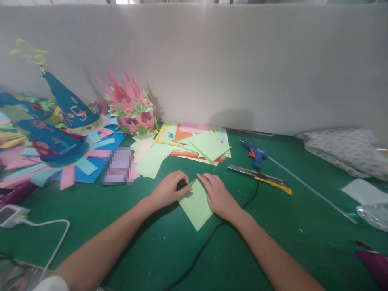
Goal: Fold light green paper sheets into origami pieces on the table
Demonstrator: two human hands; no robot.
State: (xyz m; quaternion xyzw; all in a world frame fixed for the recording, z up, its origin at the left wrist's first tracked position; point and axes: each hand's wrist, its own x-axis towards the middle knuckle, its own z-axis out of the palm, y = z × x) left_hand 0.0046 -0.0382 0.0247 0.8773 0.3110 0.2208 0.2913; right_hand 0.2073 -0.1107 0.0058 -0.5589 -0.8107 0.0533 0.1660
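A pale green sheet of paper (pixel 197 206) lies in front of me on the green table, turned so one corner points toward me. My left hand (pixel 172 188) has thumb and curled fingers closed on its upper left edge. On the upper right edge, my right hand (pixel 218 194) lies with its fingers stretched flat, fingertips near the top corner. A fold line runs close to the left thumb. Just beyond the hands is a pile of coloured paper (pixel 176 142) with green squares (pixel 209 145) on top.
A box cutter (pixel 260 178) and a blue glue gun (pixel 255 154) lie to the right, beside a long clear glue stick (pixel 312 189). A black cable (pixel 206 242) passes near the paper. Blue cone hats (pixel 68 101), a pink paper crown (pixel 130 105) and a white charger (pixel 13 215) are leftward.
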